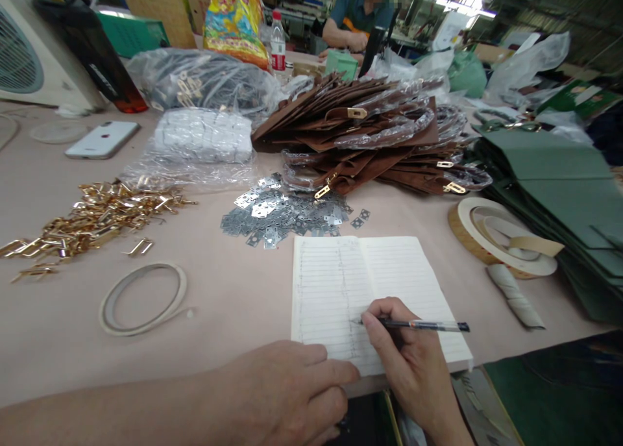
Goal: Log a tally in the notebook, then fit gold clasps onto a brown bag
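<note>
An open lined notebook lies near the table's front edge, with faint handwriting on its left page. In my right hand is a black-and-clear pen, pinched between thumb and fingers, its tip at the left page by the centre fold. My left hand rests at the notebook's lower left edge. Its fingers are loosely bent and apart, the upper ones touching the page, the lower ones past the front edge. Just behind the notebook is a heap of small silver metal plates.
Left are gold metal fittings, a tape roll and a phone. Brown leather pieces with wrapped handles stand behind. Right are a wide tape roll, a cardboard tube and green panels. A person sits opposite.
</note>
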Demonstrator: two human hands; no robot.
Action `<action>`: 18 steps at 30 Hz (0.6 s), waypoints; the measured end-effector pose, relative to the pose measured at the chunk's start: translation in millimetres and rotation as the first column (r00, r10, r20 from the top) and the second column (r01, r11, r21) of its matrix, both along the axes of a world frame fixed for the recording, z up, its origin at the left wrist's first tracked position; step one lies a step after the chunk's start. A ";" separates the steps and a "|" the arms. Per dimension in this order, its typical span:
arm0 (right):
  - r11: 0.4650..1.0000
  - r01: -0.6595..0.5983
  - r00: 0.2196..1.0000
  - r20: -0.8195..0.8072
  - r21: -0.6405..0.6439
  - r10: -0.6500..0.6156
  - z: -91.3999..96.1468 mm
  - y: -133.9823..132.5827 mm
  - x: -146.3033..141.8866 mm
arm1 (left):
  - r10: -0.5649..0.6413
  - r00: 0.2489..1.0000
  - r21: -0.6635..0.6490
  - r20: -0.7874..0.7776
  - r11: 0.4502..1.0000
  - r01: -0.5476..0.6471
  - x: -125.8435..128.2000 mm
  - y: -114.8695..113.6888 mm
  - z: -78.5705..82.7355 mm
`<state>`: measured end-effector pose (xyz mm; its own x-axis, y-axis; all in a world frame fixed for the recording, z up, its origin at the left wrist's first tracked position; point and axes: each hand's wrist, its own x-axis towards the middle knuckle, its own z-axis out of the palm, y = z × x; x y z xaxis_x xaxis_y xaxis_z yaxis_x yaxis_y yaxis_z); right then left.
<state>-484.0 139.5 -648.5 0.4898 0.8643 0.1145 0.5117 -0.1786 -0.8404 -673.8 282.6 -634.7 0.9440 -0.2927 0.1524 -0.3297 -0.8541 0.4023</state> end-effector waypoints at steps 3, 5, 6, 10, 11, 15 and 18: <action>1.000 0.000 1.000 0.007 0.003 0.000 0.5 0.8 -0.2 | -0.003 1.000 0.007 -0.006 1.000 0.003 -0.2 0.5 -0.1; 1.000 -0.004 1.000 0.005 0.003 0.004 0.8 0.5 -0.2 | -0.008 1.000 0.002 0.004 1.000 0.008 -0.1 1.3 -0.2; 1.000 -0.005 1.000 0.003 0.004 0.005 0.8 0.2 -0.1 | -0.010 1.000 -0.005 0.013 1.000 0.010 0.0 1.7 -0.3; 1.000 -0.006 1.000 -0.006 0.003 0.006 0.0 -1.1 0.3 | 0.009 1.000 -0.023 0.011 1.000 -0.009 0.3 1.7 -0.4; 1.000 -0.004 1.000 -0.009 0.001 0.004 -0.2 -1.2 0.3 | 0.013 1.000 -0.021 0.007 1.000 -0.013 0.3 1.2 -0.4; 1.000 -0.002 1.000 -0.012 -0.001 0.002 -0.6 -0.5 0.1 | 0.014 1.000 -0.003 0.005 1.000 -0.014 0.5 -1.2 -0.7; 1.000 0.001 1.000 -0.004 0.004 -0.001 -0.3 0.0 0.1 | 0.035 0.999 0.011 0.007 0.999 -0.035 0.6 -2.6 0.2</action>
